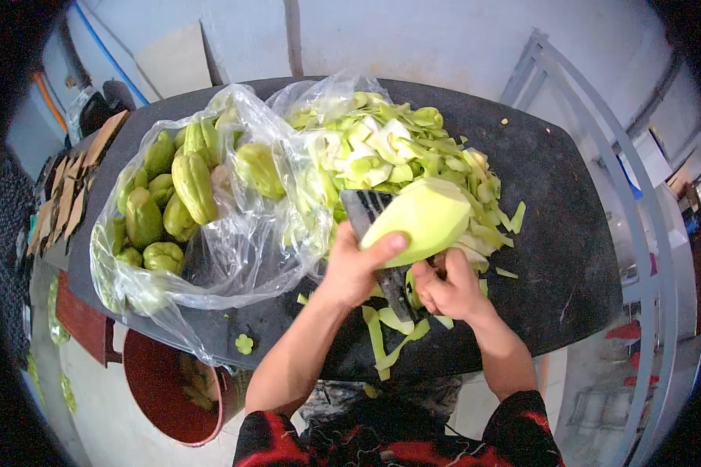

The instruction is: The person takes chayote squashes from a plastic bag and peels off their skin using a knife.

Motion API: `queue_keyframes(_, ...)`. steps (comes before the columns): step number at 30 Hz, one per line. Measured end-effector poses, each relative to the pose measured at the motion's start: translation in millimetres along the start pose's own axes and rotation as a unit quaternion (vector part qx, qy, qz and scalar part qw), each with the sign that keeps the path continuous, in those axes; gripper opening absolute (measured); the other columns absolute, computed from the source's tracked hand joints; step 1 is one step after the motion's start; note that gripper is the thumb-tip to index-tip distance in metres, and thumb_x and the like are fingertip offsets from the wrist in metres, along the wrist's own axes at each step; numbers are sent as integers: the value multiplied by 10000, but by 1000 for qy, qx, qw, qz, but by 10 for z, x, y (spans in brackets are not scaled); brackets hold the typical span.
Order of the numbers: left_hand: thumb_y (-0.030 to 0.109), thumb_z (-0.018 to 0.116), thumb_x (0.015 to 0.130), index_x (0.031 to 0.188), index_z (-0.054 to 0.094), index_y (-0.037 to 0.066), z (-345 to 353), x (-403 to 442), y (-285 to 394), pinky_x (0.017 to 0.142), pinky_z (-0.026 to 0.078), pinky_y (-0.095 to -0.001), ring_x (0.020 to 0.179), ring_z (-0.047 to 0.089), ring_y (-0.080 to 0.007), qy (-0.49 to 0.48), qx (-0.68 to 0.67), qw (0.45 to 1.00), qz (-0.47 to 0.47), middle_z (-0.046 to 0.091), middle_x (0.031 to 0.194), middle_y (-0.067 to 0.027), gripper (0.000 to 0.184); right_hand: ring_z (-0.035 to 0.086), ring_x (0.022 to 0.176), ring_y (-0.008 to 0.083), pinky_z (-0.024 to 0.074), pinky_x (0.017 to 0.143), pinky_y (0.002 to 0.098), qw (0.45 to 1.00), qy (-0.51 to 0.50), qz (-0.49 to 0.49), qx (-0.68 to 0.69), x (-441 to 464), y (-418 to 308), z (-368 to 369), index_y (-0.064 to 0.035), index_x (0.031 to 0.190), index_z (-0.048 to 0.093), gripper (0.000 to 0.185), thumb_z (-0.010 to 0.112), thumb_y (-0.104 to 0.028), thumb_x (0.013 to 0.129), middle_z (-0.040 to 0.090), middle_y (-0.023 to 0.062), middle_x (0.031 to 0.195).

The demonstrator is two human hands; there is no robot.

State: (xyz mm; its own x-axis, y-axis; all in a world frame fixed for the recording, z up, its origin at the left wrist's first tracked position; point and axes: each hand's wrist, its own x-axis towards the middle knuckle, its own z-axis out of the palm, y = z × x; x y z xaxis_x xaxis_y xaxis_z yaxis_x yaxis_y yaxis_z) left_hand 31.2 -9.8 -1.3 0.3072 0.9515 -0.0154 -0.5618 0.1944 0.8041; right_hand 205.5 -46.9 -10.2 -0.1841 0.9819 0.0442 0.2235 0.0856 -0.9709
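Here, a peeled chayote [424,222] above a dark table [557,202]

The left hand [352,268] clamps it, thumb against its near side; the right hand [453,288] has bent fingers beneath, gripping what, if anything, I cannot tell. Slick flesh or uneven pressure could let it slip onto the parings [385,148]. A clear bag [245,268] holds unpeeled chayotes [193,188]; the red bucket [148,373] has unclear contents.

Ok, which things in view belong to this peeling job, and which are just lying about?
Likely part of the job:
peeled pale-green fruit in the left hand
dark flat tool, partly hidden
unpeeled green ridged fruits
clear plastic bag holding them
heap of pale-green peelings
black table

Apparently just lying about:
flat brown pieces
blue hose or cable
grey metal frame
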Motion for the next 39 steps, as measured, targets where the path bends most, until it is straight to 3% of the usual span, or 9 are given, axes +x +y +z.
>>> queue_keyframes(4,276,809,779,1205,555,-28,-17,41,-106,874,505,-351,980,626,-204,-26,-20,999,11,642,1111,-125,582,481,452,105,384,461,293,999,-5,-25,-20,-1,34,4,-1,926,621,382,647,-382,926,546,9,555)
queue_keyframes(6,341,774,807,1213,553,-34,-28,32,-96,897,492,-365,996,621,-214,-22,-18,1000,-7,647,1100,-122,595,481,402,108,381,408,283,998,-29,44,26,6,-35,14,-12,868,594,390,601,-392,955,539,13,538)
queue_keyframes(9,469,657,871,1217,550,-54,-102,150,-214,916,480,-379,1012,623,-229,-17,-67,997,-43,643,1124,-146,636,468,368,98,369,360,274,993,-41,65,94,72,26,10,-32,830,549,402,548,-404,982,515,1,512)
queue_keyframes(13,519,579,905,1244,546,-25,-87,191,-234,939,470,-398,1043,616,-246,-8,-85,994,-68,632,1169,-150,642,466,393,106,376,379,263,992,-83,73,59,106,28,-36,-18,872,480,436,483,-435,1001,478,10,523)
queue_keyframes(15,594,455,934,1293,523,21,-48,178,-199,977,452,-425,1095,598,-268,0,-160,978,-131,615,1218,-142,679,467,404,107,384,381,265,991,-83,95,52,116,38,-36,-34,847,473,418,485,-420,1004,478,11,545)
queue_keyframes(19,631,343,949,1367,467,74,-69,195,-149,1032,410,-460,1172,562,-291,-9,-202,973,-108,592,1273,-130,708,473,416,114,393,382,270,985,-76,88,130,133,57,2,-51,828,459,413,493,-425,1000,472,21,555)
queue_keyframes(26,697,328,910,1444,363,94,-39,286,-51,1099,312,-470,1305,445,-306,15,-215,977,8,483,1414,-102,807,438,395,149,386,374,308,939,-41,182,290,136,52,-16,-72,802,470,489,507,-533,959,438,27,533)
queue_keyframes(30,573,349,965,1437,374,108,-264,410,-1,1125,267,-429,1311,437,-287,29,-248,967,50,494,1400,-69,663,445,391,149,381,367,305,905,-59,205,368,123,83,-87,-104,811,457,474,538,-553,936,440,13,540)
queue_keyframes(39,621,479,884,1451,341,134,-459,360,214,1125,210,-583,1369,352,-318,-10,-327,938,115,389,1479,-93,761,470,412,151,407,401,307,925,-17,200,323,268,104,-172,-96,813,490,464,516,-538,952,480,21,566)
